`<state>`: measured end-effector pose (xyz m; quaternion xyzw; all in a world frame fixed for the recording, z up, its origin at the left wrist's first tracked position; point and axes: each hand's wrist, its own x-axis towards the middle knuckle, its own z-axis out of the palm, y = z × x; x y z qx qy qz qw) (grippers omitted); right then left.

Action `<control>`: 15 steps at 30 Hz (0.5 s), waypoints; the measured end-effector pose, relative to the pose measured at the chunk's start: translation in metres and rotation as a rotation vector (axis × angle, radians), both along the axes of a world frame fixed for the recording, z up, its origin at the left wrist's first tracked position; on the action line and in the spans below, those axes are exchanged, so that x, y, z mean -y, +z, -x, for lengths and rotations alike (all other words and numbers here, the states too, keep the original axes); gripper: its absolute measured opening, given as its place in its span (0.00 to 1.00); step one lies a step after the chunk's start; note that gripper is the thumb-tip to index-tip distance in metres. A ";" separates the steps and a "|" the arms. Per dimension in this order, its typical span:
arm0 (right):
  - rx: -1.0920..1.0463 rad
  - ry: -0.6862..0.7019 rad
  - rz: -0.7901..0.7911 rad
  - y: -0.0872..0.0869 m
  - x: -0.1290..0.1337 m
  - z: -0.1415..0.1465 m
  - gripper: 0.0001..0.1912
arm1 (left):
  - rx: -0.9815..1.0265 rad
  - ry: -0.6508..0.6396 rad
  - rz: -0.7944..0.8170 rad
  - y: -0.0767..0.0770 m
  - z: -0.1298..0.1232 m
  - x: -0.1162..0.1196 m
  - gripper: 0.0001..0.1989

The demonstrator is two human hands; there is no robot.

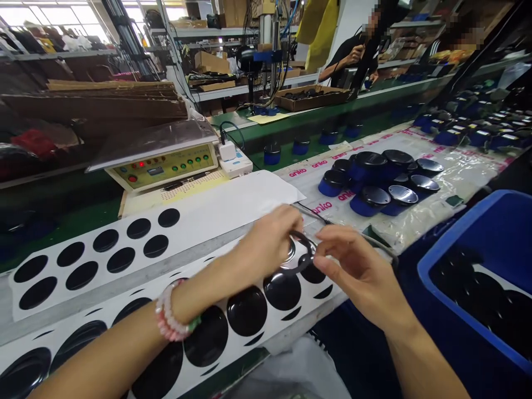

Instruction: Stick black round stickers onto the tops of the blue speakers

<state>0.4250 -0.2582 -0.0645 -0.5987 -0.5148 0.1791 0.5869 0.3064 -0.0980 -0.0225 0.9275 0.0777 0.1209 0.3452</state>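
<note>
A thin black ring (306, 259) is held between my two hands above a white sheet of black round stickers (206, 336). My left hand (272, 238), with a beaded bracelet on the wrist, has its fingers closed on the ring's left side. At the ring's right edge my right hand (361, 274) pinches with thumb and fingertips, the other fingers loosely curved. Through the ring shows a pale round spot. A second white sheet (233, 199) with smaller black discs (121, 260) lies behind.
Blue-and-black round housings (369, 199) stand in a group on plastic film at the right. A blue bin (453, 238) holds black discs at far right. Behind are a control box (162, 166) with a lit red light, a power strip (235, 163), and a person (347, 58) across the line.
</note>
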 end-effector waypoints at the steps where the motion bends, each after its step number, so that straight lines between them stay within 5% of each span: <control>1: 0.016 -0.032 0.011 -0.004 -0.003 0.000 0.12 | -0.046 0.042 -0.033 -0.001 -0.003 -0.006 0.16; 6: 0.206 -0.049 0.196 -0.030 -0.004 -0.001 0.06 | -0.280 -0.059 -0.171 -0.010 -0.011 -0.021 0.06; 8: 0.272 -0.074 0.204 -0.037 -0.007 0.003 0.07 | -0.384 -0.083 -0.251 -0.012 -0.018 -0.018 0.12; 11: 0.292 -0.105 0.195 -0.040 -0.012 0.008 0.08 | -0.520 -0.105 -0.352 -0.005 -0.028 -0.014 0.20; 15: 0.343 -0.128 0.167 -0.038 -0.013 0.008 0.08 | -0.602 -0.152 -0.463 0.009 -0.038 -0.006 0.12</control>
